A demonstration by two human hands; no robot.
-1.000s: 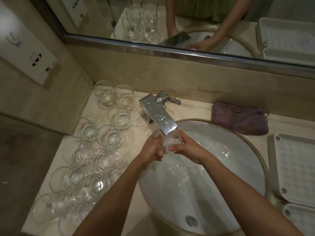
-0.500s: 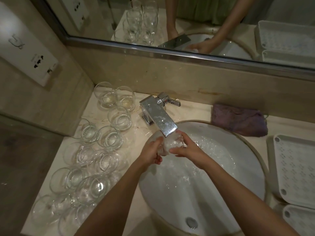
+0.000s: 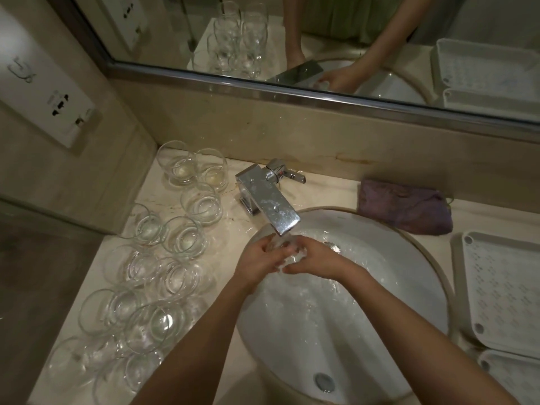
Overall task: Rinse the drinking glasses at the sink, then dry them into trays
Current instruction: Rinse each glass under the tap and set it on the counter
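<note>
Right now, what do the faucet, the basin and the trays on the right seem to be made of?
Faucet: polished chromed metal, judging by its mirror-like sheen with water spots. Basin: glossy white glazed ceramic, probably, smooth and reflective under the water. Trays: matte white plastic, most likely, with a moulded perforated floor and rounded rims.

A folded purple cloth (image 3: 404, 206) lies far right on the beige marble counter (image 3: 327, 190); a white wall socket plate (image 3: 43, 97) sits far left; a wide mirror (image 3: 350, 39) runs behind.
</note>
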